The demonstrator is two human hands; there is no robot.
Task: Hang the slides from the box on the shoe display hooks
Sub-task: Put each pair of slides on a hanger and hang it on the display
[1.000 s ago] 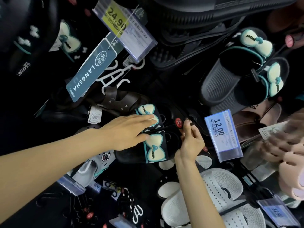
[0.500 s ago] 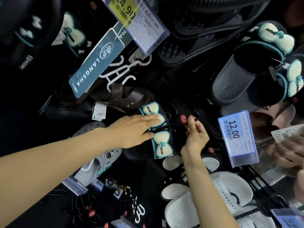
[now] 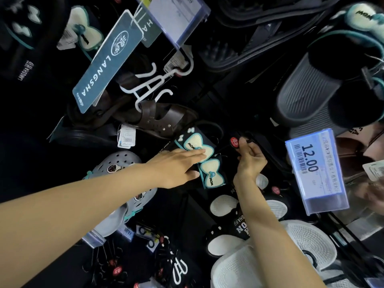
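Observation:
A pair of black slides with cream bows edged in teal (image 3: 209, 173) hangs in the middle of the dark display. My left hand (image 3: 176, 166) holds the pair from the left, fingers stretched over the upper bow and thumb under it. My right hand (image 3: 250, 161) pinches the black hanger hook with its round red tag (image 3: 234, 141), just right of the slides. The display hook itself is hard to make out against the dark rack.
A 12.00 price holder (image 3: 315, 171) juts out at right. Brown sandals on a white hanger (image 3: 162, 119) hang above, grey clogs (image 3: 116, 163) at left, white slides (image 3: 299, 244) below. A matching pair of bow slides (image 3: 324, 84) hangs top right. Another person's hand (image 3: 374, 192) shows at the right edge.
The view has shifted, so everything sits higher and nearer. My right hand has edged up along the hanger to its red tag. My left hand keeps its hold on the slides.

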